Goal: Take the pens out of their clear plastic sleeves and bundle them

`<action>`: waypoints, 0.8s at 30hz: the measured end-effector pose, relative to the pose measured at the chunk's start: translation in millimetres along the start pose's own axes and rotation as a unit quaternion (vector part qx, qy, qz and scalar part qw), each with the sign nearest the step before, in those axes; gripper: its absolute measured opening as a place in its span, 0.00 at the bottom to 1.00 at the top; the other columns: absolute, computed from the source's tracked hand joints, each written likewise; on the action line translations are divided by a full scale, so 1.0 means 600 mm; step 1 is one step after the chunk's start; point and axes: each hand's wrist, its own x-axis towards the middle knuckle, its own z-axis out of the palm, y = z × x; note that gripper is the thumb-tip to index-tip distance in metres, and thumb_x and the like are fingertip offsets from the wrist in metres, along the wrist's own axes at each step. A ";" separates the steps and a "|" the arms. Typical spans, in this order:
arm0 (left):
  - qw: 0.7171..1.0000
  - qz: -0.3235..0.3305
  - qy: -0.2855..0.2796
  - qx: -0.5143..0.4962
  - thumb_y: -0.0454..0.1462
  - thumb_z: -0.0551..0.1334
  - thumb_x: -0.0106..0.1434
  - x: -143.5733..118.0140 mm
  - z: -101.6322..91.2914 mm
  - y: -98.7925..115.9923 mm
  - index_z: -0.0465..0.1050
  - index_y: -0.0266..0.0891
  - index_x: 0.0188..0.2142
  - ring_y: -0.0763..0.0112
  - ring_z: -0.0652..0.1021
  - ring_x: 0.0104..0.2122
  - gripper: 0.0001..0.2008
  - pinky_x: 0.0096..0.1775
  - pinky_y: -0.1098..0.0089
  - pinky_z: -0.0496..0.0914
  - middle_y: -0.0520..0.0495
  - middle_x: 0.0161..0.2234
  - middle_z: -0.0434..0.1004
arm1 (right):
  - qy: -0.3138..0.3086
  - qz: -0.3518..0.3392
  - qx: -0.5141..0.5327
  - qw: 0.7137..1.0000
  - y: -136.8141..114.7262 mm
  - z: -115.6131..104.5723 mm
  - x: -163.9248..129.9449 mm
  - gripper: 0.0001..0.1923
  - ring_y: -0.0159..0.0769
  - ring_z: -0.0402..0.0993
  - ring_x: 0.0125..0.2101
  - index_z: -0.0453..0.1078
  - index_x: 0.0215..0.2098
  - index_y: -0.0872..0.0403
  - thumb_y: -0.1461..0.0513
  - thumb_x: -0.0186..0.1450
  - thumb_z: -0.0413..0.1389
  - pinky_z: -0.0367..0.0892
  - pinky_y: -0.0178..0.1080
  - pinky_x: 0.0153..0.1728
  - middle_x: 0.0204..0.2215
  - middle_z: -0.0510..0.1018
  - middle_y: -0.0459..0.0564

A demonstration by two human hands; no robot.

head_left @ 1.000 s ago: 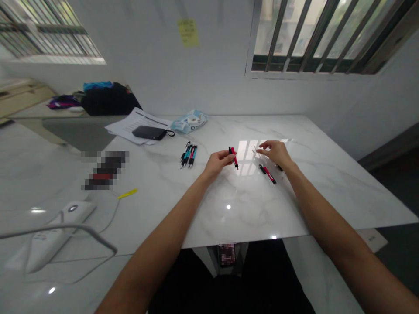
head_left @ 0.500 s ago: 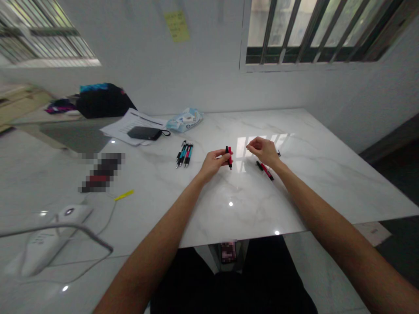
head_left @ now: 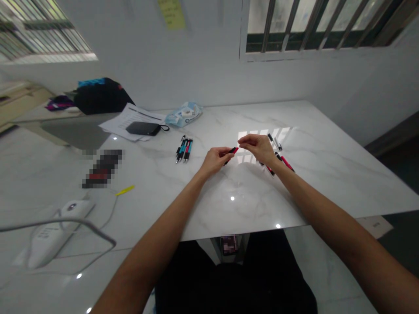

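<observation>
My left hand point(head_left: 214, 159) grips a red and black pen point(head_left: 231, 152) above the white marble table point(head_left: 327, 174). Its tip end points up and right toward my right hand point(head_left: 258, 147), whose fingertips pinch at that end; what they hold is too small to tell. Behind my right wrist lie loose pen parts point(head_left: 284, 160), red and black, flat on the table. A row of several assembled pens point(head_left: 183, 149), teal and red, lies to the left of my left hand.
A black pouch point(head_left: 143, 128) rests on papers point(head_left: 131, 120) at the back left, with a blue plastic packet point(head_left: 183, 114) beside them. A yellow strip point(head_left: 125, 190) and a white device point(head_left: 52, 231) with a cable lie at the left. A black bag point(head_left: 101, 96) stands on a far desk.
My hands have come together: the right hand moved left to the pen's end, and the left hand tilted the pen from upright to slanting toward it.
</observation>
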 end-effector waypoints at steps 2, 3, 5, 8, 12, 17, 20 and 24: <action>1.000 -0.001 -0.003 -0.005 0.48 0.71 0.63 0.000 0.002 -0.001 0.88 0.38 0.44 0.72 0.71 0.27 0.18 0.32 0.69 0.62 0.49 0.29 0.79 | -0.003 0.006 0.006 1.000 -0.001 0.001 -0.002 0.14 0.43 0.86 0.39 0.84 0.37 0.48 0.50 0.58 0.74 0.81 0.49 0.49 0.36 0.89 0.48; 1.000 -0.003 -0.004 -0.011 0.48 0.72 0.62 0.000 0.003 -0.001 0.88 0.38 0.44 0.72 0.71 0.27 0.18 0.32 0.69 0.62 0.49 0.29 0.79 | -0.005 0.010 0.008 1.000 -0.002 0.001 -0.003 0.15 0.43 0.85 0.39 0.83 0.36 0.48 0.49 0.58 0.74 0.81 0.49 0.49 0.36 0.88 0.48; 1.000 -0.007 -0.005 -0.024 0.48 0.72 0.62 0.000 0.005 -0.002 0.88 0.38 0.44 0.72 0.71 0.27 0.18 0.32 0.69 0.62 0.49 0.29 0.80 | -0.015 0.016 0.012 1.000 -0.005 0.001 -0.003 0.16 0.43 0.85 0.38 0.82 0.35 0.49 0.48 0.58 0.74 0.81 0.50 0.48 0.34 0.88 0.49; 0.999 -0.005 -0.003 -0.036 0.47 0.72 0.62 0.000 0.008 -0.003 0.88 0.37 0.43 0.72 0.71 0.28 0.17 0.32 0.69 0.62 0.49 0.29 0.79 | -0.028 0.022 0.028 0.999 -0.008 0.000 -0.003 0.16 0.42 0.85 0.38 0.82 0.36 0.50 0.49 0.58 0.74 0.82 0.48 0.47 0.34 0.88 0.49; 0.999 0.000 0.007 -0.050 0.47 0.72 0.62 0.000 0.012 -0.001 0.88 0.37 0.43 0.72 0.72 0.29 0.17 0.33 0.69 0.64 0.48 0.30 0.79 | -0.050 0.020 0.043 0.998 -0.011 0.001 -0.003 0.16 0.42 0.85 0.37 0.83 0.39 0.51 0.50 0.59 0.72 0.82 0.47 0.45 0.34 0.88 0.50; 0.997 -0.006 0.023 -0.068 0.46 0.73 0.60 0.001 0.015 0.009 0.88 0.36 0.43 0.71 0.72 0.30 0.17 0.34 0.69 0.65 0.48 0.31 0.80 | 0.011 -0.016 -0.144 0.989 -0.006 -0.027 0.002 0.12 0.43 0.85 0.38 0.84 0.42 0.50 0.51 0.68 0.67 0.81 0.51 0.49 0.37 0.88 0.50; 0.996 -0.007 0.026 -0.080 0.45 0.74 0.59 0.002 0.017 0.012 0.88 0.36 0.43 0.71 0.73 0.31 0.18 0.35 0.69 0.66 0.47 0.32 0.81 | 0.045 -0.005 -0.298 0.954 0.011 -0.066 0.013 0.09 0.46 0.84 0.39 0.84 0.44 0.51 0.57 0.68 0.65 0.80 0.54 0.51 0.38 0.87 0.52; 0.995 -0.009 0.021 -0.093 0.45 0.75 0.57 0.004 0.020 0.011 0.87 0.35 0.43 0.72 0.73 0.30 0.18 0.35 0.69 0.66 0.48 0.31 0.80 | 0.029 0.043 -0.417 0.907 0.041 -0.098 0.020 0.16 0.53 0.84 0.43 0.84 0.51 0.54 0.61 0.65 0.67 0.78 0.58 0.52 0.43 0.87 0.59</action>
